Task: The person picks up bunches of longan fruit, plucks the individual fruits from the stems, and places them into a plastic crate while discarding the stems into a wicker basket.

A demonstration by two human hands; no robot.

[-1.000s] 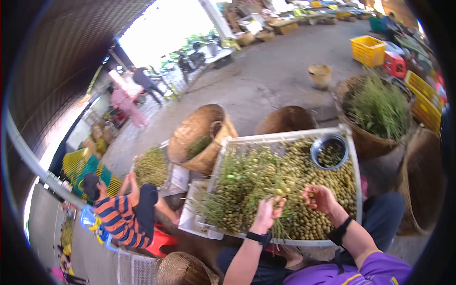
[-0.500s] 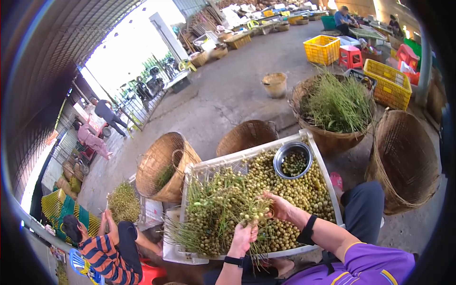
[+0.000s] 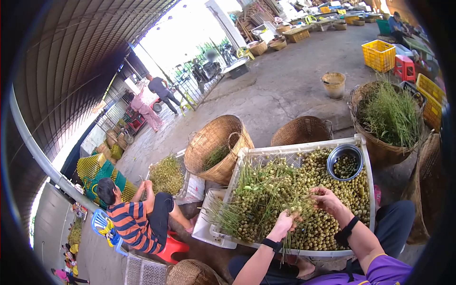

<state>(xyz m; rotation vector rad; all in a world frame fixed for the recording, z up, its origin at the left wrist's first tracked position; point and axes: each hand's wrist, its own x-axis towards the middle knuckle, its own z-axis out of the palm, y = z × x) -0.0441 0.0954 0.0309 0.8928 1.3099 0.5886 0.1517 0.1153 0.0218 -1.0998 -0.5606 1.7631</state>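
My left hand (image 3: 284, 225) is closed round a bunch of thin green stems (image 3: 289, 237) bearing small round yellow-green fruits. Just to its right, the fingers of my right hand (image 3: 327, 199) are bent and pinched at the fruit end of the same bunch; any single fruit between them is too small to make out. Both hands are over a white plastic tray (image 3: 304, 146). Loose round fruits (image 3: 342, 228) cover its right side, and a heap of stemmed fruit (image 3: 259, 194) lies on the left. A metal bowl (image 3: 345, 177) with darker fruits rests at its far right corner.
Beyond the tray stand wicker baskets (image 3: 202, 145), one heaped with green stems (image 3: 392, 114). At left, a person in a striped shirt (image 3: 137, 221) sits on a red stool (image 3: 173, 249) beside another fruit tray (image 3: 166, 175). Yellow crates (image 3: 379, 54) stand at right.
The view has swung left, so everything sits further right in it. My right hand has come slightly away from my left, its fingers still at the bunch.
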